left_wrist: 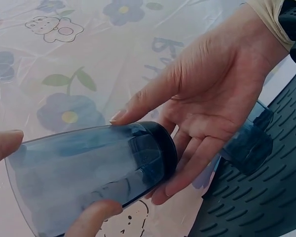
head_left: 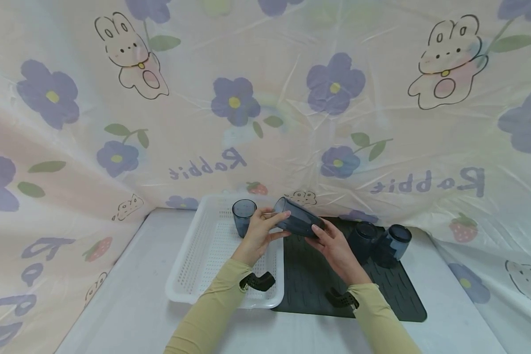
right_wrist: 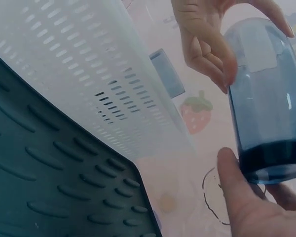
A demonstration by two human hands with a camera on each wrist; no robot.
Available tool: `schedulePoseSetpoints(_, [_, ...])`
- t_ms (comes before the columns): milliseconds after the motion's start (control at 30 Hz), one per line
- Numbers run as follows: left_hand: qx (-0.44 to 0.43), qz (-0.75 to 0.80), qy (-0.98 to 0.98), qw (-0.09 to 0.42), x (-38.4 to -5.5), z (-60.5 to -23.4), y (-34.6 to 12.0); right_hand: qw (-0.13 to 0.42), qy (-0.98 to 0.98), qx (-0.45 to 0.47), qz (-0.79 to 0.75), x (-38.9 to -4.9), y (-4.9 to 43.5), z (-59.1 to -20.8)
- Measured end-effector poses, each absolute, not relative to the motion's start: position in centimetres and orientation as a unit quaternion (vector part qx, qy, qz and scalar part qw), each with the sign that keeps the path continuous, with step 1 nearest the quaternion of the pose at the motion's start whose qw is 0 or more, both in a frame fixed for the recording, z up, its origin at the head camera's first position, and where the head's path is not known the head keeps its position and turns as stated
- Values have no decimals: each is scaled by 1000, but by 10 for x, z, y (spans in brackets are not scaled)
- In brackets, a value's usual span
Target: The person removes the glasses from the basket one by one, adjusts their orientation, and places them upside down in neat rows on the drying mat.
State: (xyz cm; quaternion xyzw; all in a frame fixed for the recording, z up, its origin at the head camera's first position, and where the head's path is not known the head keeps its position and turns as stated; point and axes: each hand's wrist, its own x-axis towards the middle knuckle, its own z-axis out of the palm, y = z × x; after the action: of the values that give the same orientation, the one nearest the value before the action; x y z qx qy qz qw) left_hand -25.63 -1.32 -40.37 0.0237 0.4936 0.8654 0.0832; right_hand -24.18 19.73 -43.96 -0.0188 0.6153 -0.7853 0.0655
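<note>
A blue-tinted drinking glass point(head_left: 298, 219) is held tilted in the air above the place where basket and mat meet. My left hand point(head_left: 257, 235) grips it near its rim, thumb and fingers on opposite sides. At the thick base end, my right hand point(head_left: 334, 248) holds it with thumb on one side and fingers beneath. In the right wrist view the glass point(right_wrist: 266, 98) has its dark base low, and the left hand point(right_wrist: 207, 42) pinches its upper part. The left wrist view shows the right thumb and fingers around the base of the glass point(left_wrist: 89, 168).
A white perforated basket point(head_left: 224, 303) stands at left, with an upright blue glass point(head_left: 244, 219) inside. On the dark ridged drying mat point(head_left: 305, 290) at right, two more glasses point(head_left: 362, 242) point(head_left: 392, 247) stand upside down. A printed rabbit-and-flower curtain point(head_left: 279, 137) hangs behind the white table point(head_left: 137, 290).
</note>
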Motion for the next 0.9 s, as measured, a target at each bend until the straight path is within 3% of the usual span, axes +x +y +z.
schedulePoseSetpoints(333, [36,867,488,98,-254,-404,-17,38,608,3,-793,-235,195,-428])
schedulePoseSetpoints(633, [51,839,524,142,-256,-407,-26,-9,609,14,-793,-229,195,-420])
schedulePoseSetpoints(900, [78,817,544,172,-255,-408,-36,-17,625,0,-780,-224,202,-412])
